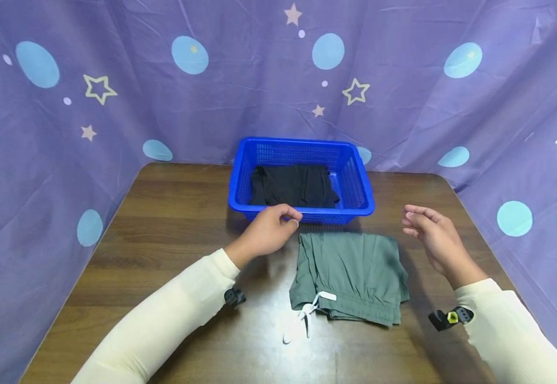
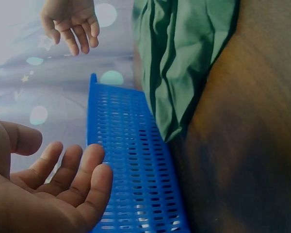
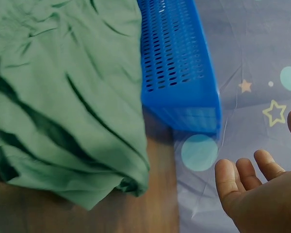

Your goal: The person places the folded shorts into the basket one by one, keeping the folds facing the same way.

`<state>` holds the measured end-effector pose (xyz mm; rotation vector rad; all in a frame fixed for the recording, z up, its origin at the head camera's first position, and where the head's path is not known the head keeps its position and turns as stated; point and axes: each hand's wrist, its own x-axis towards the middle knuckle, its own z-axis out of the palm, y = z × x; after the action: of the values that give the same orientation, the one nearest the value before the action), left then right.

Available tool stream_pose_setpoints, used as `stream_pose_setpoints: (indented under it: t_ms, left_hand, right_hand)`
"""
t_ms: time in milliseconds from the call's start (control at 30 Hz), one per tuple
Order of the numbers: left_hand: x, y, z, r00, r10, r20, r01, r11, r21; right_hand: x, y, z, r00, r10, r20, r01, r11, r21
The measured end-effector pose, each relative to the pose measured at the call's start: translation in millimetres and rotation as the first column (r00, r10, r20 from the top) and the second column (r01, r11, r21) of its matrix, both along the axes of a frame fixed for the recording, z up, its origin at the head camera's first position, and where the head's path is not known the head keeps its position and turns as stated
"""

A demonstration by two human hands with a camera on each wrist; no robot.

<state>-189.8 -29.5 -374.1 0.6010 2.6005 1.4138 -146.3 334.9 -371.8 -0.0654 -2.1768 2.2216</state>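
Green drawstring shorts (image 1: 352, 272) lie folded on the table, waistband toward me and a white cord trailing from it. My left hand (image 1: 273, 229) hovers beside their far left corner, close to the basket's front rim, with loosely bent fingers and nothing in it. Off the right side of the shorts, my right hand (image 1: 434, 234) is raised with relaxed fingers, also holding nothing. Both wrist views show the fingers (image 2: 87, 184) apart from the cloth. Behind the shorts stands a blue plastic basket (image 1: 302, 212), where a folded black garment (image 1: 293, 184) lies on the bottom.
The wooden table (image 1: 163, 240) has its back edge against a purple curtain (image 1: 259, 80) printed with stars and blue spots. This curtain also hangs along both sides. A small black device (image 1: 234, 297) is strapped at my left wrist, another (image 1: 451, 318) at my right.
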Motion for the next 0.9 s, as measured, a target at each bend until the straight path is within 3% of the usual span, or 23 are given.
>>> stream_pose_setpoints:
  t_ms: [267, 633, 767, 900]
  left_hand:
    - [-0.8, 3.7, -14.0, 1.0, 0.022, 0.01, -0.021, 0.997, -0.073]
    - [-2.2, 9.3, -37.1, 0.996, 0.072, 0.052, -0.063, 0.985, -0.159]
    - [-1.3, 10.3, -45.4, 0.995, 0.08, 0.067, -0.067, 0.982, -0.178]
    - [0.0, 11.7, -51.5, 0.992, 0.079, 0.094, -0.06, 0.98, -0.188]
  right_hand:
    - [6.6, 6, -20.9, 0.999, -0.021, 0.039, 0.021, 1.0, -0.001]
    - [13.9, 10, -41.8, 0.992, -0.061, 0.112, 0.053, 0.996, 0.068]
    - [14.6, 11, -49.0, 0.989, -0.072, 0.13, 0.05, 0.985, 0.167]
    - [16.8, 11, -55.0, 0.983, -0.096, 0.16, 0.046, 0.956, 0.291]
